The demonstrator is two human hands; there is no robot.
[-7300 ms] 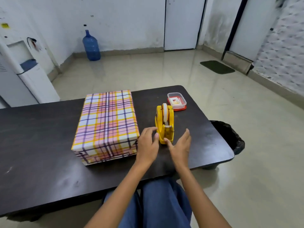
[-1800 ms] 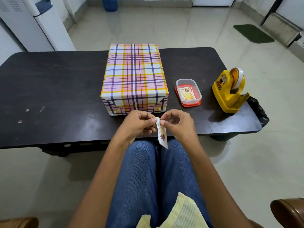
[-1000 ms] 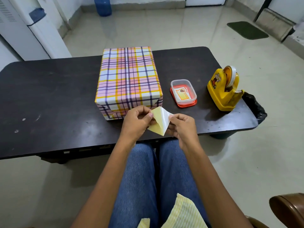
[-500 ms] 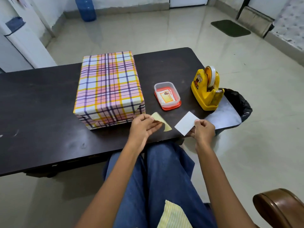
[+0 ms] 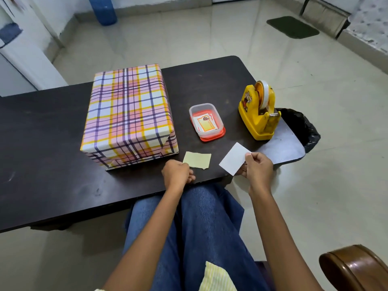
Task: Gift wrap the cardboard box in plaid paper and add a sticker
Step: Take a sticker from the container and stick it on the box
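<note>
The box stood fully wrapped in plaid on the table, its paper smooth and likely slippery to the touch. Just off its near corner the left hand lay curled at the edge of a yellow slip lying flat; whether it pinched the slip I could not tell. Further right, the right hand pinched a white sticker by one edge, blank side up: thin, floppy, probably tacky, best kept by its rim. Behind sat a tub of stickers and a dispenser
</note>
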